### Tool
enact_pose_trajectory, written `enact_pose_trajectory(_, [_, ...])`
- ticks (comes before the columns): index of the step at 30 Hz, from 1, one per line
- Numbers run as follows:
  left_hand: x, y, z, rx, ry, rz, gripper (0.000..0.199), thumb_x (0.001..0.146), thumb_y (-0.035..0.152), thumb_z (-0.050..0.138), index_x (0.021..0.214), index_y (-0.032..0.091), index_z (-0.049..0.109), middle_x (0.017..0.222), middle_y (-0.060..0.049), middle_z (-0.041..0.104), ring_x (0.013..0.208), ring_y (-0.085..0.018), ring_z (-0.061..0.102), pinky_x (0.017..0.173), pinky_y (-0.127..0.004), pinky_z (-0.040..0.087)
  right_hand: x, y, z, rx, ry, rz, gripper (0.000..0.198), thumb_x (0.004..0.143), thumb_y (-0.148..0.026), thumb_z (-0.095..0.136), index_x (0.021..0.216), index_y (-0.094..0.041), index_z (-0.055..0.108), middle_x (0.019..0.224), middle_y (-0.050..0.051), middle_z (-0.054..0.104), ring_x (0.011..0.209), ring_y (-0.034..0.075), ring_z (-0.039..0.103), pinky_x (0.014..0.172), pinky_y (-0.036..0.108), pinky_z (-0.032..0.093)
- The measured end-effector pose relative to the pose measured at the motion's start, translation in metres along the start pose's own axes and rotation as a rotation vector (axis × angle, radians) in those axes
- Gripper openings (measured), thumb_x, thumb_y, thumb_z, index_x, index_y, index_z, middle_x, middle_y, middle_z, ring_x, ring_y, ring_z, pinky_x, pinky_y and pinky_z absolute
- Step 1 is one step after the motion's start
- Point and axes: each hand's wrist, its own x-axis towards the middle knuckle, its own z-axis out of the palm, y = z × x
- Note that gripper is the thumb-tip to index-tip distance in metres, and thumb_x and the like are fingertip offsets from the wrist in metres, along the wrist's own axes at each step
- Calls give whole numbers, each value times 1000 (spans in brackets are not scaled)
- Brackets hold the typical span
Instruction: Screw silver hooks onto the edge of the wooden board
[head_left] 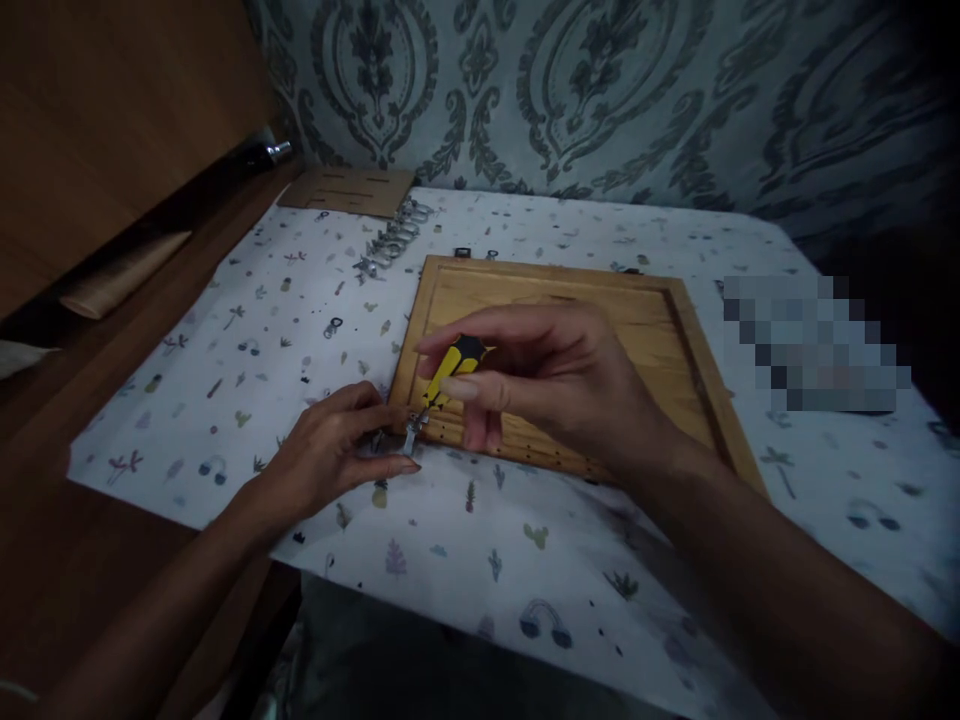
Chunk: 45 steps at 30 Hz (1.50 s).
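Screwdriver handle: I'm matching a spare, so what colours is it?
Screwdriver handle: yellow and black, shown in the head view.

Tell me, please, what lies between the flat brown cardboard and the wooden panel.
A slanting row of small metal pieces lies between the cardboard and the wooden panel, as the head view shows.

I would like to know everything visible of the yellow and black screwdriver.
The screwdriver has a yellow handle with black top, apparently plastic, and a thin shaft. The right hand holds it tilted, handle up, between thumb and fingers, its lower end at a metal fitting by the edge of the wooden panel. Its tip is unclear.
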Motion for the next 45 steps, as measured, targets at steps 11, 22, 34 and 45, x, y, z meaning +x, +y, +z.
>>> enact_pose_trajectory(11, [-1,-3,0,29,23,32,45,89,51,69,118,16,70,98,-6,61,80,-17,64,68,-29,52,3,1,5,-157,451,-278,15,83,-31,78,81,-19,68,73,-3,67,44,5,58,40,17,50])
enact_pose_trajectory(22, [-1,-2,2,18,38,38,47,90,56,66,117,18,70,94,-4,60,78,-16,62,66,-28,51,1,8,9,-243,403,-208,19,84,-34,77,83,-21,64,80,-2,65,52,6,58,43,17,52])
enact_pose_trajectory(34, [0,-1,0,48,11,35,43,91,52,66,115,17,70,96,-5,60,79,-16,62,68,-28,51,4,16,11,-193,375,-210,11,84,-23,76,81,-20,66,75,-2,63,55,7,60,42,18,51])
enact_pose_trajectory(45, [0,-1,1,34,39,55,43,91,54,65,114,18,70,94,-5,61,76,-15,62,66,-27,52,1,9,15,-245,305,-212,16,80,-28,82,81,-20,68,74,-3,64,54,7,60,45,19,52])
